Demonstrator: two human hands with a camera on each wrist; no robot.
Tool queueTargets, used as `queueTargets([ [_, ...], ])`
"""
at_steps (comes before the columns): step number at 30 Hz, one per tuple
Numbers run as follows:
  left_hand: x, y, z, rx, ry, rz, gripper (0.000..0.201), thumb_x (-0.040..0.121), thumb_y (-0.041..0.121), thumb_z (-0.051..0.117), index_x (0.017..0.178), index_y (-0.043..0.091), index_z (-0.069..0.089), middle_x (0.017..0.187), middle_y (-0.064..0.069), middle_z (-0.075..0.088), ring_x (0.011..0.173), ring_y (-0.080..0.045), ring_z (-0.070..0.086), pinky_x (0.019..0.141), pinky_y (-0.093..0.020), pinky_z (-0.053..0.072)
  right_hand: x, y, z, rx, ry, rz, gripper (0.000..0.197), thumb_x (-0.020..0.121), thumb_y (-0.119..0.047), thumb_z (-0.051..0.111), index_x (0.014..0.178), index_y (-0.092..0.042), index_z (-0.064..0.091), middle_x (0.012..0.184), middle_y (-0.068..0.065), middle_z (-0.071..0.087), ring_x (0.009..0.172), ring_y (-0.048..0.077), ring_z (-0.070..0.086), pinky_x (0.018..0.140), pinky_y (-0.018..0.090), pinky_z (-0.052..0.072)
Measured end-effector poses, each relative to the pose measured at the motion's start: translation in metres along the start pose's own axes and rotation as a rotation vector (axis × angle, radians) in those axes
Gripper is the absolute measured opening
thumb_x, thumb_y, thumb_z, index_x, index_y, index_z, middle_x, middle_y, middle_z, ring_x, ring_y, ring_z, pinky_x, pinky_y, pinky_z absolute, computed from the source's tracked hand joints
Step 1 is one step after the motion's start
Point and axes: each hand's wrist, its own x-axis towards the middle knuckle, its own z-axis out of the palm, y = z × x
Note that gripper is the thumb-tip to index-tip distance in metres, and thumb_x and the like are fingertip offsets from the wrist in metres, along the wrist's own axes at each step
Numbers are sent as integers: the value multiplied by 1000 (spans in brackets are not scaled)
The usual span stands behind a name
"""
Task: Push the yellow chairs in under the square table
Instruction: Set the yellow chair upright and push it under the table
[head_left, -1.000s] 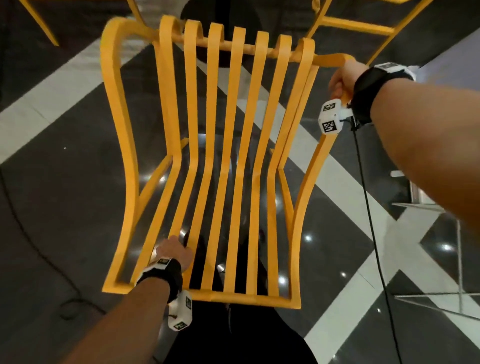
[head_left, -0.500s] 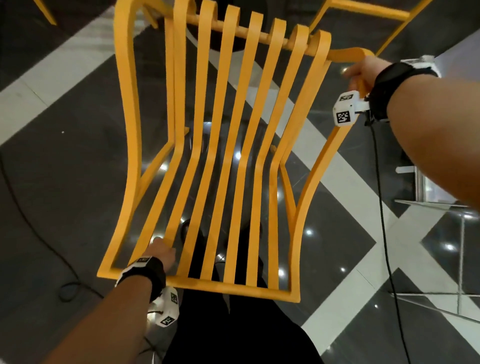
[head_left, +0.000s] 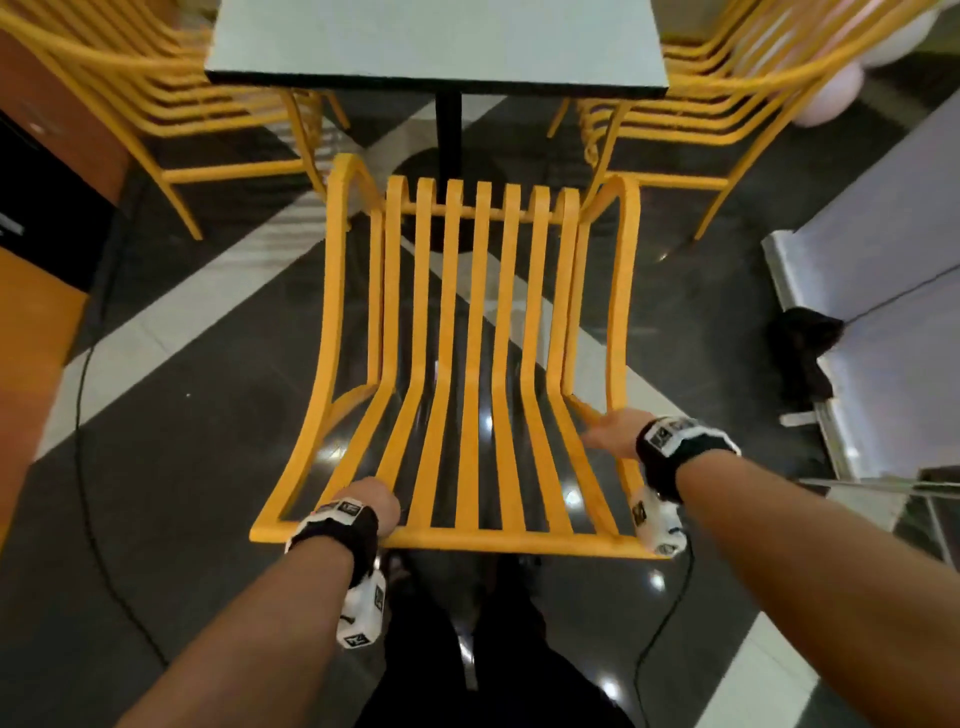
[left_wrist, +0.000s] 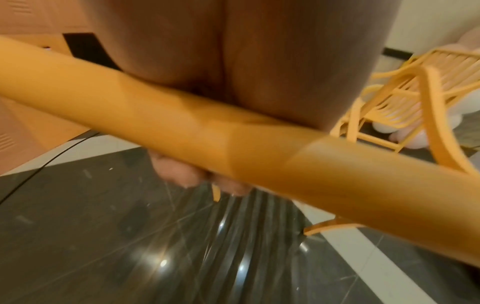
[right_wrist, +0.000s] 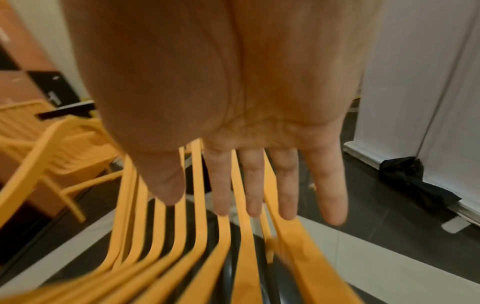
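A yellow slatted chair (head_left: 621, 291) stands in front of me, its seat facing the square grey table (head_left: 436, 41) on a black pedestal (head_left: 449, 135). The seat's front edge lies short of the table edge. My left hand (head_left: 371, 506) grips the chair's top rail (head_left: 519, 543) near its left end; in the left wrist view my fingers (left_wrist: 179, 174) curl under that rail (left_wrist: 259, 154). My right hand (head_left: 610, 436) is open by the right side of the backrest, fingers (right_wrist: 254, 185) straight above the slats (right_wrist: 244, 257). Whether it touches them is unclear.
Two more yellow chairs, one on the left (head_left: 156, 93) and one on the right (head_left: 727, 93), sit tucked at the table's sides. An orange cabinet (head_left: 36, 322) stands at left, a white panel (head_left: 883, 260) at right with a black cloth (head_left: 802, 338) at its foot. Cables (head_left: 78, 415) cross the floor.
The chair, held tilted and turned before, now stands square to the table. My right hand has let go of its far armrest and come back open to the backrest. The left hand keeps its grip.
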Motion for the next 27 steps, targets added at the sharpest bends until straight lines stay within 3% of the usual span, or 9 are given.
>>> queueTargets([
  [3, -7, 18, -31, 88, 45, 64, 41, 102, 26, 31, 120, 8, 63, 128, -12, 61, 115, -28, 60, 84, -34, 47, -36, 11, 22, -125, -64, -10, 87, 76, -84, 35, 133, -22, 55, 140, 11, 53, 128, 31, 47, 106, 40, 40],
  [5, -13, 28, -51, 130, 53, 93, 40, 102, 26, 34, 120, 5, 63, 128, -13, 62, 114, -28, 61, 80, -32, 46, -55, 18, 24, -82, 24, -47, 119, 48, -102, 16, 137, -31, 51, 142, 13, 47, 134, 32, 38, 111, 42, 33],
  [9, -23, 39, -76, 273, 72, 174, 38, 102, 18, 36, 126, 1, 59, 133, -15, 59, 121, -30, 58, 94, -35, 47, -59, 28, 16, -67, 165, -107, 116, 37, -103, 17, 135, -47, 46, 143, 0, 47, 140, 26, 29, 111, 54, 32],
  [11, -26, 40, -84, 262, 87, 186, 37, 99, 17, 37, 120, 1, 63, 125, -17, 64, 111, -30, 62, 87, -37, 48, -56, 27, 13, -101, 168, -109, 108, 40, -99, 18, 133, -51, 46, 144, -6, 47, 145, 26, 21, 109, 59, 30],
  [14, -37, 36, -102, 153, 156, 226, 40, 98, 31, 33, 108, 6, 63, 97, -14, 62, 82, -25, 56, 78, -38, 43, -54, 17, 4, -126, 267, -99, 105, 43, -96, 8, 130, -52, 46, 143, -9, 49, 145, 26, 20, 105, 61, 30],
  [17, -37, 29, -123, 173, 250, 294, 49, 98, 40, 24, 122, 11, 55, 87, -6, 56, 69, -19, 50, 75, -38, 41, -49, 7, -6, -78, 417, -59, 97, 51, -93, 9, 129, -49, 48, 145, -6, 47, 141, 26, 27, 105, 59, 35],
  [22, -37, 16, -164, 179, 390, 314, 82, 85, 73, 2, 118, 30, 63, 93, 0, 67, 92, -23, 62, 92, -46, 46, -30, -14, -44, -61, 511, -37, 85, 64, -85, 9, 127, -42, 48, 142, 1, 47, 136, 29, 32, 104, 58, 35],
  [25, -27, 20, -182, 193, 450, 298, 78, 85, 74, 2, 130, 36, 54, 116, -2, 67, 114, -27, 58, 102, -56, 33, -14, -17, -65, -88, 518, -58, 73, 76, -80, 17, 126, -37, 48, 140, 3, 48, 133, 32, 34, 102, 59, 37],
  [27, -22, 27, -191, 192, 493, 283, 75, 87, 71, 5, 131, 35, 53, 122, -3, 63, 120, -29, 53, 106, -61, 28, -5, -18, -80, -91, 526, -84, 74, 76, -81, 15, 125, -36, 48, 137, 3, 50, 130, 33, 35, 101, 60, 38],
])
